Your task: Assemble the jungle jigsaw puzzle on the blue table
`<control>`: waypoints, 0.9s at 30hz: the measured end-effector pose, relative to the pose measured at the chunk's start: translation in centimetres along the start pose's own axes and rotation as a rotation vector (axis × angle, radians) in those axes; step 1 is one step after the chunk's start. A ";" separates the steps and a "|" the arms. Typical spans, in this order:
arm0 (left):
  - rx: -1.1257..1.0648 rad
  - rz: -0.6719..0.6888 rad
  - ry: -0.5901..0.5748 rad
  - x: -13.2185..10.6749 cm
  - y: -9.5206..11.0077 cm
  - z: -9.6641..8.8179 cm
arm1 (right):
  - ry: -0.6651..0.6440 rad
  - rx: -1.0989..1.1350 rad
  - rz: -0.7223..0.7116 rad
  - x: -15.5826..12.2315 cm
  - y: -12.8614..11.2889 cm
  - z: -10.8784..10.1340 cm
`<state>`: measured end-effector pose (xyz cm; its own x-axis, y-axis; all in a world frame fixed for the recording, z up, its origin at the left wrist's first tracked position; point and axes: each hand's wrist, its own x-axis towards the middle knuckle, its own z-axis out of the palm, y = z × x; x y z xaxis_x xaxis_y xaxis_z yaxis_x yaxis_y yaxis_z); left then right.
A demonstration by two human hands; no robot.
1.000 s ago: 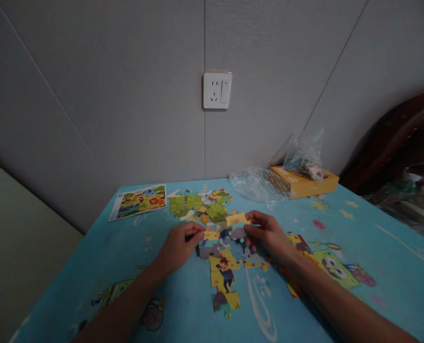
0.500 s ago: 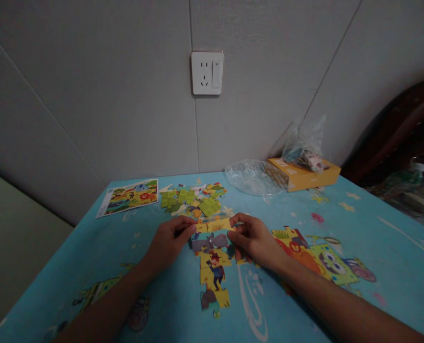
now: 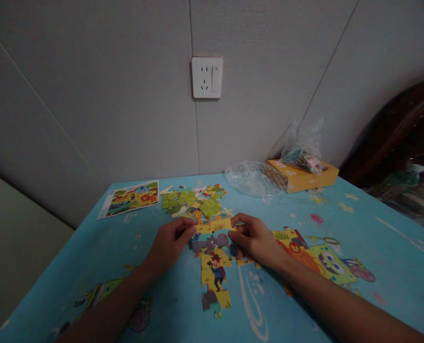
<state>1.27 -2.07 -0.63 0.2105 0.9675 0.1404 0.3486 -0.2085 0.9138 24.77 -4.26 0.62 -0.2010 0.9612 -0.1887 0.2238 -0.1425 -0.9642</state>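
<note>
Our left hand (image 3: 171, 239) and right hand (image 3: 253, 239), nearly closed, pinch the grey-animal pieces (image 3: 215, 239) between them; we should keep their edges level.

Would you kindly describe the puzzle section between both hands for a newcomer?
Over the blue table, find the left hand and right hand. Pinched between them, the puzzle section shows a grey animal, unlike the hatted figure nearer the viewer.
</note>
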 end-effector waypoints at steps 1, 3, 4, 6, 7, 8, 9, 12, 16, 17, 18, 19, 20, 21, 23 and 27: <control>0.004 -0.002 0.007 0.0 0.0 0.0 | -0.001 0.002 0.001 0.0 0.0 -0.1; 0.008 -0.007 0.023 0.1 0.0 -0.1 | 0.000 0.015 0.002 0.0 0.0 -0.2; 0.006 -0.007 0.028 0.1 0.0 -0.1 | -0.005 0.025 0.001 0.0 0.0 -0.2; -0.018 -0.013 0.015 0.2 0.1 -0.2 | -0.032 0.041 -0.005 0.0 -0.1 -0.2; -0.045 -0.023 -0.011 0.2 0.2 -0.2 | -0.056 0.045 -0.008 -0.1 -0.1 -0.1; -0.081 -0.041 -0.050 0.2 0.3 -0.2 | -0.086 0.045 -0.014 -0.2 -0.1 0.1; -0.125 -0.067 -0.104 0.2 0.5 -0.2 | -0.117 0.043 -0.024 -0.4 0.0 0.4; -0.239 -0.170 -0.310 -0.1 0.9 -0.6 | -0.215 0.047 -0.064 -1.0 0.2 1.4; -0.141 -0.201 -0.403 0.0 0.9 -2.4 | -0.297 0.004 -0.148 -1.7 0.6 2.5; -0.070 -0.187 -0.416 0.1 0.8 -3.1 | -0.298 -0.027 -0.190 -1.7 0.6 2.6; -0.002 -0.185 -0.460 0.3 0.7 -3.9 | -0.288 -0.065 -0.234 -1.8 0.6 2.6; 0.061 -0.191 -0.507 0.5 0.5 -4.6 | -0.267 -0.107 -0.272 -1.7 0.6 2.6; 0.128 -0.194 -0.528 0.6 0.3 -5.3 | -0.236 -0.147 -0.301 -1.7 0.6 2.4; 0.190 -0.197 -0.535 0.7 0.2 -6.0 | -0.206 -0.186 -0.319 -1.6 0.7 2.3; 0.288 -0.187 -0.516 0.7 0.2 -7.0 | -0.163 -0.237 -0.334 -1.4 0.8 2.0; 0.343 -0.144 -0.485 0.5 0.9 -8.2 | -0.155 -0.261 -0.337 -1.3 0.8 1.8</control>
<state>-5.77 -0.62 3.34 0.5031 0.8305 -0.2389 0.6616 -0.1924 0.7247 23.52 -6.03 -0.24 -0.4394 0.8945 0.0828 0.3502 0.2554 -0.9012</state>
